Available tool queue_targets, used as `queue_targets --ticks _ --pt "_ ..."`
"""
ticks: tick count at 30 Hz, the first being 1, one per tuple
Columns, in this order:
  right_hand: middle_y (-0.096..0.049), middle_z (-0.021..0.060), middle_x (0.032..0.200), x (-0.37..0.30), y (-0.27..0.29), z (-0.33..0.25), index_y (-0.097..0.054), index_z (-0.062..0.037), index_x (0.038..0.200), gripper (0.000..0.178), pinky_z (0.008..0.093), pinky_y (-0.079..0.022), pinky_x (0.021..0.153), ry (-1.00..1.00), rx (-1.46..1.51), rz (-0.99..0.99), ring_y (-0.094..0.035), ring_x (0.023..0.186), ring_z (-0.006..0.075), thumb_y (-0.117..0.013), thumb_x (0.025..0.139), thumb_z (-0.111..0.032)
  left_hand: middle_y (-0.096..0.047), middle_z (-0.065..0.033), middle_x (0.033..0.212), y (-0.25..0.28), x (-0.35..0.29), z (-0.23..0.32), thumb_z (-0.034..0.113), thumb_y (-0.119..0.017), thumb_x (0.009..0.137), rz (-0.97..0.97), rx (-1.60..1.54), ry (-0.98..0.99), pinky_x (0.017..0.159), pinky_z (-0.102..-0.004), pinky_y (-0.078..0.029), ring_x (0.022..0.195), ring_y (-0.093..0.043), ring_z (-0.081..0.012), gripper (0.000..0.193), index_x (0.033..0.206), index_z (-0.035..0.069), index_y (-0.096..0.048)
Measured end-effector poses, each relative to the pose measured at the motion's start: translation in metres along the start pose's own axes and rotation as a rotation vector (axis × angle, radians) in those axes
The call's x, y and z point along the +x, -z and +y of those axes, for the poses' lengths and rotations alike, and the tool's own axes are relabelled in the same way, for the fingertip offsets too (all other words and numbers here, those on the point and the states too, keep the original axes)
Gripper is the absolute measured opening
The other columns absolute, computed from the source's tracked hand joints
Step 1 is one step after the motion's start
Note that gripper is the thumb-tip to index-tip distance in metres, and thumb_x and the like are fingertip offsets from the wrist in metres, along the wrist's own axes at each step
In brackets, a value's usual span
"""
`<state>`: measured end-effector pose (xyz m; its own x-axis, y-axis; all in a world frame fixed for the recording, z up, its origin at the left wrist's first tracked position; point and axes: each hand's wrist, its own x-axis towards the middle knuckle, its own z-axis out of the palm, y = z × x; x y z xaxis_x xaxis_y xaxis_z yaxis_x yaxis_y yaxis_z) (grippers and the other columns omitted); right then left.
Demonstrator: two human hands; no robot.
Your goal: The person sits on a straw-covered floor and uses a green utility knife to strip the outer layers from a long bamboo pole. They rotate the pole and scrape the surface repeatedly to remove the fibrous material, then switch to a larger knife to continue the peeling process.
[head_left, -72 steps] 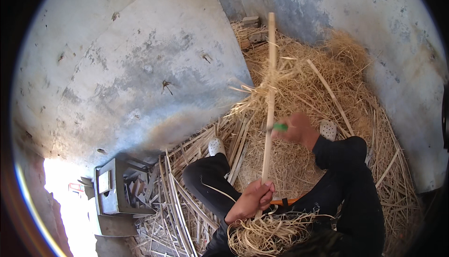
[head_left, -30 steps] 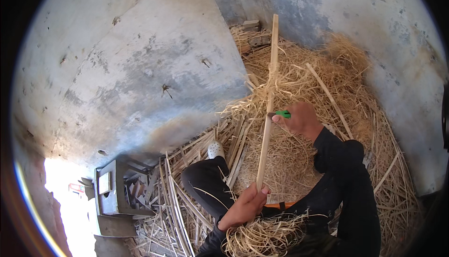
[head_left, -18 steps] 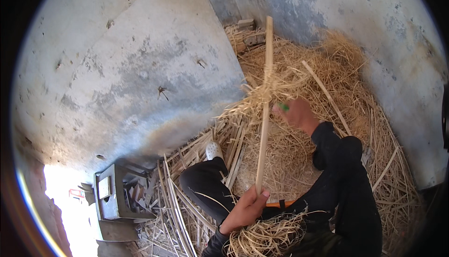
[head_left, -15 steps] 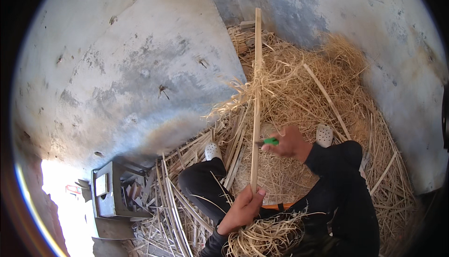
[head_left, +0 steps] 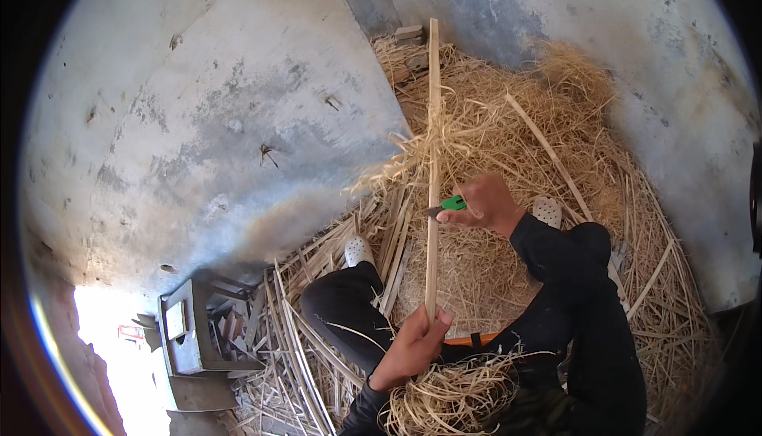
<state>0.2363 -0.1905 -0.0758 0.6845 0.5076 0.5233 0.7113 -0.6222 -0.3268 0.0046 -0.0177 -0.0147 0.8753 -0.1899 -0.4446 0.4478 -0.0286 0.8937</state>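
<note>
A long pale wooden strip (head_left: 433, 261), perhaps split bamboo, stands out away from me, its near end gripped in my left hand (head_left: 413, 347). Around its far half, curled thin shavings (head_left: 432, 138) hang attached. My right hand (head_left: 486, 204) is closed on a knife with a green handle (head_left: 453, 202). The dark blade (head_left: 434, 211) lies against the strip's right side, partway along it. In my lap, beside the left hand, rests a tangle of shavings (head_left: 452, 396).
Heaped shavings (head_left: 548, 134) cover the floor ahead up to the stained wall (head_left: 635, 55). Loose strips (head_left: 302, 356) lie at left, near a wooden stool-like frame (head_left: 186, 333). A long strip (head_left: 548, 150) slants across the heap. Both my feet wear white perforated clogs (head_left: 359, 251).
My right hand and the knife have moved farther out along the strip, toward the attached shavings. My left hand keeps its hold on the near end. The view has shifted slightly.
</note>
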Motion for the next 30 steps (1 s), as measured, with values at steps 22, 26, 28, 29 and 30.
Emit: queue_targets --ticks 22,26,28,29,30 --pt "-0.037 0.0035 0.038 -0.017 0.015 -0.028 -0.057 -0.0094 0.051 0.074 0.0359 -0.029 0.036 -0.083 0.023 -0.135 -0.039 0.035 0.0175 -0.045 0.078 -0.078 -0.036 0.0047 0.064 0.004 0.006 0.003 0.028 -0.042 0.101 0.070 -0.182 0.085 0.047 -0.0199 -0.029 0.051 -0.031 -0.0047 0.025 0.111 0.006 -0.050" --pt "-0.037 0.0052 0.038 -0.028 0.006 -0.041 -0.061 -0.0076 0.053 0.079 0.0362 -0.032 0.036 0.006 0.059 -0.071 -0.040 0.035 0.0194 -0.043 0.076 -0.081 -0.035 0.0056 0.062 0.000 0.005 -0.002 0.027 -0.043 0.100 0.136 -0.030 0.038 0.047 -0.0202 -0.027 0.051 -0.030 -0.0045 0.024 0.109 0.005 -0.050" --pt "-0.041 0.0093 0.038 -0.004 0.016 -0.015 -0.058 -0.0044 0.049 0.085 0.0377 -0.037 0.038 -0.214 0.032 -0.157 -0.048 0.036 0.0241 -0.042 0.072 -0.084 -0.038 0.0053 0.062 0.000 0.003 -0.006 0.027 -0.043 0.100 0.119 0.121 -0.043 0.048 -0.0213 -0.029 0.051 -0.033 -0.0051 0.024 0.106 0.004 -0.050" --pt "-0.041 0.0090 0.038 -0.007 0.016 -0.015 -0.058 -0.0043 0.049 0.085 0.0377 -0.037 0.037 -0.212 0.038 -0.200 -0.047 0.035 0.0240 -0.043 0.072 -0.084 -0.039 0.0051 0.062 -0.001 0.004 -0.007 0.027 -0.043 0.100 0.101 0.193 -0.090 0.048 -0.0218 -0.030 0.051 -0.034 -0.0054 0.024 0.105 0.004 -0.050" --pt "-0.040 0.0088 0.038 -0.011 0.013 -0.017 -0.057 -0.0041 0.048 0.084 0.0377 -0.037 0.037 -0.210 0.045 -0.244 -0.047 0.035 0.0239 -0.044 0.072 -0.084 -0.041 0.0023 0.061 -0.001 0.004 -0.008 0.026 -0.044 0.100 0.131 0.260 -0.069 0.048 -0.0252 -0.032 0.051 -0.038 -0.0080 0.023 0.100 0.003 -0.048"
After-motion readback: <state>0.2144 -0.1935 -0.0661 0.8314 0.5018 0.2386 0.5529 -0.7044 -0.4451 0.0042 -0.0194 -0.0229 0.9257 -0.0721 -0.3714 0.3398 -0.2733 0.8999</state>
